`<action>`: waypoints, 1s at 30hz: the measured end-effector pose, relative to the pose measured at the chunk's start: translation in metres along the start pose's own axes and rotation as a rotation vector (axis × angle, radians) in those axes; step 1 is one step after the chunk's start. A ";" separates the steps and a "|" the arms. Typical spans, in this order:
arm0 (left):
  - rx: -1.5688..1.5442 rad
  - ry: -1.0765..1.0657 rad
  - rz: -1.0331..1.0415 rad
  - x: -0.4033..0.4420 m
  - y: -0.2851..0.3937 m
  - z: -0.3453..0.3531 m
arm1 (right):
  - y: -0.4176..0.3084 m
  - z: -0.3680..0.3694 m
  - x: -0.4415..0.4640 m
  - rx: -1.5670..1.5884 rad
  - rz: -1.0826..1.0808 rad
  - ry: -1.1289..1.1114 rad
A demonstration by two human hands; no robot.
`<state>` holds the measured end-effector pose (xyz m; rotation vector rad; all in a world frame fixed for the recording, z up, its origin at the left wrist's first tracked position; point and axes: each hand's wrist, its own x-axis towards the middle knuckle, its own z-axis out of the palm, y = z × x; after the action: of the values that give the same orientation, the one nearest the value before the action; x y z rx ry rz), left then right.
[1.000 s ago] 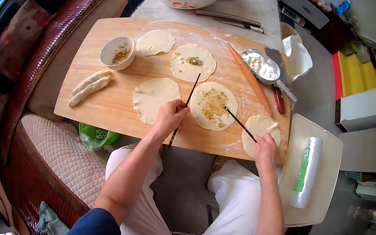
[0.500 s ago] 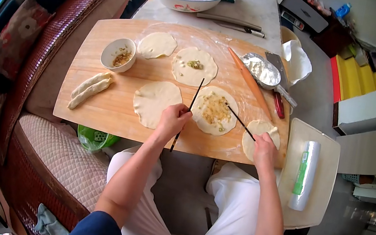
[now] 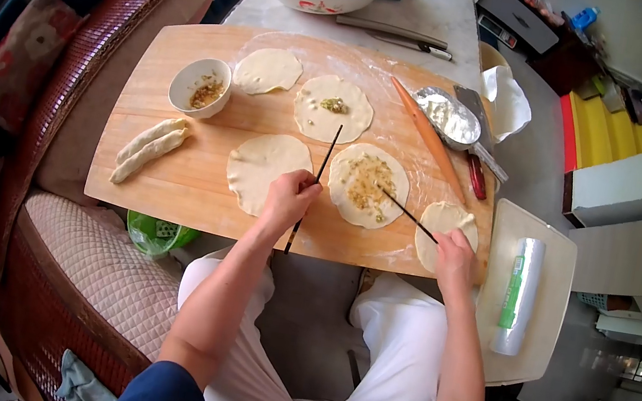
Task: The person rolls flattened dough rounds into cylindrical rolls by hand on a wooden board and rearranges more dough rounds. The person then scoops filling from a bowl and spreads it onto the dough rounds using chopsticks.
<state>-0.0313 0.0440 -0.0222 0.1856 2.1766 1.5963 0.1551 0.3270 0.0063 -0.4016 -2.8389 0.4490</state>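
My left hand point(image 3: 290, 196) pinches a dark chopstick point(image 3: 331, 148) that stands slanted between two dough rounds. My right hand point(image 3: 454, 257) is closed on another chopstick point(image 3: 410, 215), its tip on the chopped filling point(image 3: 366, 184) spread over a dough round point(image 3: 397, 177). A plain dough round point(image 3: 257, 177) lies beside my left hand, and a smaller one point(image 3: 441, 218) is partly under my right hand. Farther back, one round point(image 3: 331, 130) bears a small heap of filling point(image 3: 334, 105), and another point(image 3: 268, 71) is plain. A white bowl point(image 3: 200, 88) holds some filling.
On the wooden board point(image 3: 202, 202) are dough strips point(image 3: 149, 150), a rolling pin point(image 3: 429, 140), a metal scoop of flour point(image 3: 447, 117) and a red-handled tool point(image 3: 476, 178). Behind stands a lidded basin point(image 3: 320, 3). To the right, a plastic roll point(image 3: 520, 297) lies on a tray point(image 3: 547, 323).
The right chopstick's tip has shifted slightly over the filling, ending a little nearer me and to the left. Both hands keep their grips, and the view has shifted slightly.
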 end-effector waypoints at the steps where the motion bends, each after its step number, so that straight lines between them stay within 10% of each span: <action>1: -0.003 -0.004 0.000 -0.001 0.000 0.000 | 0.005 -0.005 -0.006 0.012 -0.030 -0.002; 30: 0.042 0.008 0.032 0.005 -0.006 0.007 | 0.025 -0.019 -0.001 -0.008 -0.097 -0.008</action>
<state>-0.0324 0.0504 -0.0305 0.2284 2.2254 1.5716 0.1666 0.3544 0.0155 -0.2622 -2.8531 0.4207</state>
